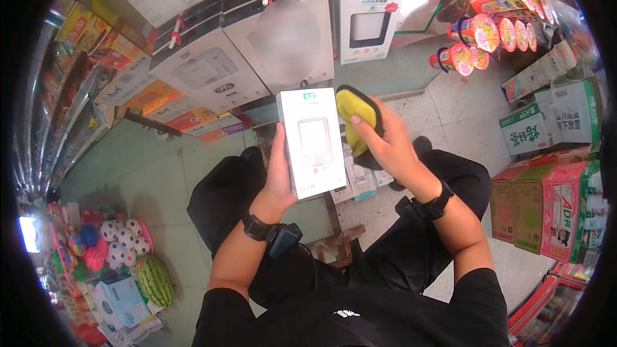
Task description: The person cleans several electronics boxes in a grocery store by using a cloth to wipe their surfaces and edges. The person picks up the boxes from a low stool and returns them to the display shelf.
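My left hand (277,173) grips a white charger box (315,142) by its left side and lower edge, with the printed front turned up. My right hand (393,142) holds a folded yellow cloth with dark edging (359,111), its thumb pressed on top. The cloth is just right of the box's upper part; a narrow gap shows between them. Beneath my hands, several small white boxes (360,178) lie low between my knees. Beyond the held box stand large white boxes (207,74) and an upright white charger box (365,29).
Red snack cups (482,33) hang at the upper right. Cardboard cartons (525,207) are stacked on the right. At the lower left are toy balls (123,241) and a watermelon (154,282). Packaged goods (103,48) line the left side. A wooden stool (340,246) shows between my legs.
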`<state>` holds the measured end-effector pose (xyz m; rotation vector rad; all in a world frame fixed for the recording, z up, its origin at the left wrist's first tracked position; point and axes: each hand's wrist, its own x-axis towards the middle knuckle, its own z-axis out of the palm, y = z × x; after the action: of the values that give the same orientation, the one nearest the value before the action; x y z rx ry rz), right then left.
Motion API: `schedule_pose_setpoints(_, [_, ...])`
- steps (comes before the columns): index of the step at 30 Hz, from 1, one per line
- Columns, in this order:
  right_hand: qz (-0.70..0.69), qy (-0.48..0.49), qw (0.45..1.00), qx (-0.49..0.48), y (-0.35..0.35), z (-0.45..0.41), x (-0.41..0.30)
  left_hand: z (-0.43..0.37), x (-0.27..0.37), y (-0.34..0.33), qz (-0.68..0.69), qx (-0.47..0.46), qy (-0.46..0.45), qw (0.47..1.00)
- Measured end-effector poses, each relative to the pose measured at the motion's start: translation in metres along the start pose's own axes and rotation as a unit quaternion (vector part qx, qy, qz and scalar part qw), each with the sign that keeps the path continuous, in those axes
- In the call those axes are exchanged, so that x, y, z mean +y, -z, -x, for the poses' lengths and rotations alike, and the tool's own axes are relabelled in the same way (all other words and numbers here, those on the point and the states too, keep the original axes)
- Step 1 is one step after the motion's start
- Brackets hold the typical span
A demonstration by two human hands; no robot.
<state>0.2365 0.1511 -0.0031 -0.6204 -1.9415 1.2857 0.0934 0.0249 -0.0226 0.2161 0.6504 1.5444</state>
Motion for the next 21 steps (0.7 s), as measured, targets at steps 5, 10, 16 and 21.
schedule_pose_setpoints(5, [0.049, 0.041, 0.998, 0.019, -0.005, -0.009, 0.001, 0.003, -0.002, 0.001, -0.023, 0.001, -0.002, 1.0])
schedule_pose_setpoints(10, [0.152, 0.16, 0.96, -0.174, -0.023, -0.001, -0.016, 0.008, -0.006, 0.001, 0.012, 0.061, -0.004, 0.998])
schedule_pose_setpoints(16, [0.172, 0.29, 0.895, -0.291, -0.037, 0.022, -0.01, 0.011, -0.008, 0.012, 0.056, 0.061, 0.009, 0.997])
schedule_pose_setpoints(21, [0.294, 0.247, 0.918, -0.101, -0.028, 0.004, -0.004, 0.015, -0.006, 0.018, 0.069, -0.09, 0.012, 0.993])
